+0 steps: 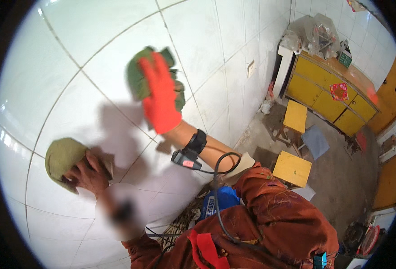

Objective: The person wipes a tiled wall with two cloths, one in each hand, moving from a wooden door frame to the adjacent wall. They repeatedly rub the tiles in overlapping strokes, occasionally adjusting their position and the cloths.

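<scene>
My right hand (161, 97), in a red glove, presses a bunched dark green cloth (138, 79) against the white tiled wall (93, 30). Its fingers are spread over the cloth, and folds stick out on the right side. Lower left, my bare left hand (92, 175) holds an olive-green folded cloth (61, 156) at the wall, fingers curled on its lower right part. A black strap with a small device (187, 158) and a cable sits on my right wrist. My left wrist is blurred.
Right of the wall stand a yellow cabinet (305, 80) with plastic bags (322, 33) on top and yellow-topped stools (292, 168). A wall socket (250, 69) is beyond my right hand. Below my arms are a blue container (226, 196) and a bundle of dry stalks (174, 228).
</scene>
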A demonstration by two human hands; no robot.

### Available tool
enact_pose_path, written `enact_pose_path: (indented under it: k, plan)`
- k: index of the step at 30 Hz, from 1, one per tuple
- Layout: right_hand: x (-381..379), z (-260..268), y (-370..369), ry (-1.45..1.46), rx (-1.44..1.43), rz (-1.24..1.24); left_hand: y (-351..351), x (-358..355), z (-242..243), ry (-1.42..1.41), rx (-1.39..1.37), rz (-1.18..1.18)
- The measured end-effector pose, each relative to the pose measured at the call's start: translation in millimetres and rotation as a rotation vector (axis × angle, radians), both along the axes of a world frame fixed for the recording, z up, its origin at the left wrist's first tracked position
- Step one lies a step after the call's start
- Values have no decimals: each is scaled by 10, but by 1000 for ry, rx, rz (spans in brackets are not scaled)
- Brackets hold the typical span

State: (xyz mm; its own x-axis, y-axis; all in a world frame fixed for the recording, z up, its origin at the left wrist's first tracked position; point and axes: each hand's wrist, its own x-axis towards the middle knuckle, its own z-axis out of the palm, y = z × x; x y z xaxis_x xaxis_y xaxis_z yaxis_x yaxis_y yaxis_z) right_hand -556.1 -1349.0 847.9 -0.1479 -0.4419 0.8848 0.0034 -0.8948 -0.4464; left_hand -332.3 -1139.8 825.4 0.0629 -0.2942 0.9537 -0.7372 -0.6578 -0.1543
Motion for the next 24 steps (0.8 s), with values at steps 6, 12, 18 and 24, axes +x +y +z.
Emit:
enact_pose_path:
  k: [6, 12, 18, 24]
  plan:
    - [496, 906, 734, 278, -628, 227, 569, 412, 151, 20, -206, -110]
    - [370, 1321, 331, 286, -795, 32, 786, 737, 458, -126, -404, 59]
    - [-145, 1422, -757, -95, -522, -69, 646, 736, 429, -88, -498, 96]
    - [-754, 1221, -1647, -160, -246, -101, 563, 705, 362, -63, -523, 118]
